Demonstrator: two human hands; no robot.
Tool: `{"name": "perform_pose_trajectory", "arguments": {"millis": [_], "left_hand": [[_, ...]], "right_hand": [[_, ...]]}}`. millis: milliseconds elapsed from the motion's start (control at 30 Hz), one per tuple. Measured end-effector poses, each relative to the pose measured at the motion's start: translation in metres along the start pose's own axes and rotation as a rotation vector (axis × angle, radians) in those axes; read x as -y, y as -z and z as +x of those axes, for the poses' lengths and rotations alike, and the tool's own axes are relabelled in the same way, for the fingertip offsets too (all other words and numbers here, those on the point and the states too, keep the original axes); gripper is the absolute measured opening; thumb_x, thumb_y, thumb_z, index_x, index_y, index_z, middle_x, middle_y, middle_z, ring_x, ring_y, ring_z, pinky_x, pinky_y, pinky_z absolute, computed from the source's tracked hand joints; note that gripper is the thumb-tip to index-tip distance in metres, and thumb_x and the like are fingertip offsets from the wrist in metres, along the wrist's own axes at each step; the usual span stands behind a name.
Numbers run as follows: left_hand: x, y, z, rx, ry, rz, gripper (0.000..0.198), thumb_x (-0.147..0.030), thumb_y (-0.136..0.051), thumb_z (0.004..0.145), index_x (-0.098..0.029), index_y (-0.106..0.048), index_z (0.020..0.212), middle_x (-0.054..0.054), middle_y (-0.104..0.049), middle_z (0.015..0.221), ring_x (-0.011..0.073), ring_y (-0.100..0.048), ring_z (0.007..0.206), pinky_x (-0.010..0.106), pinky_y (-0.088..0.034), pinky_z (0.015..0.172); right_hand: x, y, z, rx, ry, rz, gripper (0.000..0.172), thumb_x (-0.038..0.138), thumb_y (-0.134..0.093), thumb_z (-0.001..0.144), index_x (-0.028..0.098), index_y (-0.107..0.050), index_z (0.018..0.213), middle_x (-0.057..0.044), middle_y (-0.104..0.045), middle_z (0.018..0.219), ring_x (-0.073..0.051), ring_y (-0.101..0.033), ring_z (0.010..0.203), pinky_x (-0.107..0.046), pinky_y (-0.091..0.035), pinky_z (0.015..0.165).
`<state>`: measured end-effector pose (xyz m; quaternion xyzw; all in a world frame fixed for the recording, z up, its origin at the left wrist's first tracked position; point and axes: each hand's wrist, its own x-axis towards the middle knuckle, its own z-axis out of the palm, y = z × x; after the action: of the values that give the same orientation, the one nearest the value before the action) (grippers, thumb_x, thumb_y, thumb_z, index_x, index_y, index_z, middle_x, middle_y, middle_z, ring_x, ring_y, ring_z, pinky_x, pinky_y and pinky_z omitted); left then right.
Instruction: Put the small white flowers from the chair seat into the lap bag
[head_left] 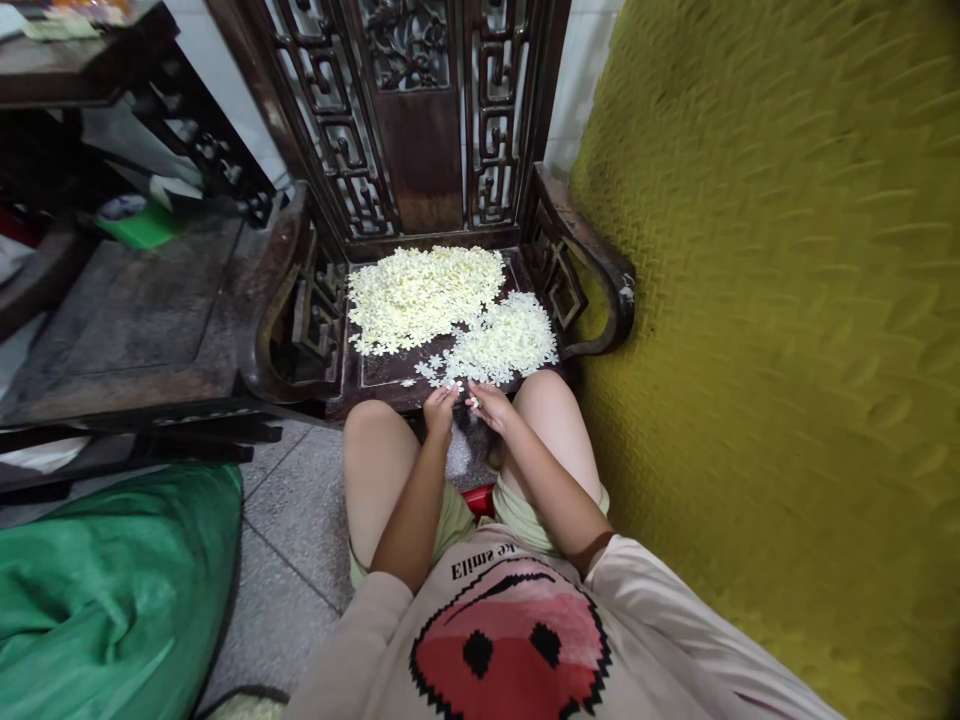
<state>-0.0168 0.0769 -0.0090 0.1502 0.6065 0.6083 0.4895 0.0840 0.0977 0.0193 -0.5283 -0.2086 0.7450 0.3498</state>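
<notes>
I sit facing a dark carved wooden chair (600, 275) whose seat carries small flower-shaped pieces. A pale yellow pile (424, 292) lies at the back left of the seat, and a whiter pile (506, 340) lies at the front right. Both my hands meet at the seat's front edge, just below the white pile. My left hand (441, 410) has its fingers curled together in a pinch. My right hand (489, 402) is also curled, with a small white piece at its fingertips. What the left fingers hold is too small to make out.
A yellow-green textured wall or cushion (787, 330) fills the right side. A low dark wooden table (142, 320) stands to the left, with a green object (139, 225) behind it. A green sack (112, 590) lies on the grey tiled floor (292, 540) at lower left.
</notes>
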Motion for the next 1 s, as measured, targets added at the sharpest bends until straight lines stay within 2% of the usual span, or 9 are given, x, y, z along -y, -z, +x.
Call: {"name": "perform_pose_trajectory", "arguments": {"millis": [133,300,433,600,700,800,867,933,1000], "left_hand": [[-0.001,0.0,-0.004,0.024,-0.06,0.068,0.033,-0.037,-0.074,0.051,-0.014,-0.054,0.061,-0.003,-0.053,0.054,0.0075,-0.046,0.052,0.023,-0.037,0.058],[0.001,0.003,-0.005,0.065,-0.162,0.162,0.04,-0.044,-0.07,0.058,-0.016,-0.042,0.051,-0.007,-0.039,0.045,0.0052,-0.035,0.046,0.021,-0.026,0.05],[0.002,0.004,-0.003,0.109,-0.132,0.19,0.04,-0.045,-0.068,0.062,-0.017,-0.041,0.051,-0.006,-0.041,0.046,0.0055,-0.035,0.046,0.021,-0.028,0.051],[0.005,0.002,-0.005,0.147,-0.065,0.187,0.038,-0.046,-0.067,0.062,-0.017,-0.045,0.053,-0.005,-0.044,0.047,0.0064,-0.04,0.048,0.021,-0.032,0.053],[0.007,0.001,0.0,0.059,-0.031,0.18,0.038,-0.049,-0.068,0.059,-0.016,-0.048,0.056,-0.005,-0.045,0.048,0.0069,-0.041,0.048,0.021,-0.032,0.052],[0.007,-0.001,0.017,-0.16,0.029,0.156,0.036,-0.047,-0.068,0.06,-0.016,-0.05,0.06,-0.006,-0.044,0.049,0.0068,-0.042,0.048,0.021,-0.034,0.052],[0.005,-0.003,0.032,-0.282,0.09,0.121,0.032,-0.043,-0.067,0.063,-0.015,-0.052,0.066,-0.005,-0.046,0.052,0.0063,-0.043,0.048,0.021,-0.035,0.053],[0.004,-0.005,0.044,-0.325,0.144,0.089,0.029,-0.038,-0.065,0.067,-0.013,-0.055,0.075,-0.004,-0.05,0.058,0.0062,-0.046,0.05,0.021,-0.038,0.055],[0.004,-0.007,0.049,-0.315,0.154,0.089,0.028,-0.035,-0.062,0.071,-0.012,-0.056,0.085,-0.002,-0.053,0.063,0.0065,-0.048,0.051,0.021,-0.04,0.057]], "right_hand": [[-0.002,0.003,0.0,-0.004,0.071,-0.071,0.034,0.044,-0.072,0.058,0.018,-0.051,0.066,0.01,-0.039,0.044,-0.002,-0.029,0.036,-0.017,-0.025,0.038],[-0.002,0.002,-0.002,-0.036,0.157,-0.204,0.036,0.042,-0.072,0.055,0.015,-0.062,0.077,0.008,-0.047,0.046,-0.003,-0.028,0.038,-0.018,-0.019,0.038],[0.001,0.0,-0.005,-0.029,0.127,-0.217,0.027,0.037,-0.07,0.06,0.015,-0.064,0.073,0.008,-0.045,0.043,-0.003,-0.027,0.038,-0.019,-0.018,0.04],[0.002,0.001,-0.006,-0.048,0.147,-0.215,0.016,0.028,-0.069,0.063,0.013,-0.064,0.068,0.007,-0.047,0.043,-0.005,-0.03,0.04,-0.02,-0.022,0.042],[0.003,0.005,0.0,-0.164,0.133,-0.164,0.013,0.026,-0.067,0.065,0.015,-0.062,0.069,0.007,-0.048,0.045,-0.005,-0.033,0.04,-0.02,-0.023,0.041],[0.006,0.011,0.009,-0.31,0.08,-0.093,0.011,0.025,-0.065,0.067,0.016,-0.059,0.069,0.008,-0.046,0.044,-0.005,-0.029,0.037,-0.02,-0.02,0.038],[0.009,0.013,0.015,-0.351,0.061,-0.078,0.011,0.024,-0.063,0.068,0.015,-0.059,0.072,0.008,-0.043,0.042,-0.005,-0.026,0.035,-0.02,-0.018,0.037],[0.01,0.014,0.02,-0.37,0.06,-0.065,0.012,0.025,-0.063,0.069,0.015,-0.059,0.076,0.009,-0.042,0.042,-0.005,-0.026,0.035,-0.02,-0.019,0.036],[0.008,0.013,0.024,-0.363,0.062,-0.06,0.015,0.027,-0.062,0.07,0.015,-0.058,0.08,0.009,-0.041,0.043,-0.004,-0.027,0.036,-0.019,-0.02,0.036]]}}
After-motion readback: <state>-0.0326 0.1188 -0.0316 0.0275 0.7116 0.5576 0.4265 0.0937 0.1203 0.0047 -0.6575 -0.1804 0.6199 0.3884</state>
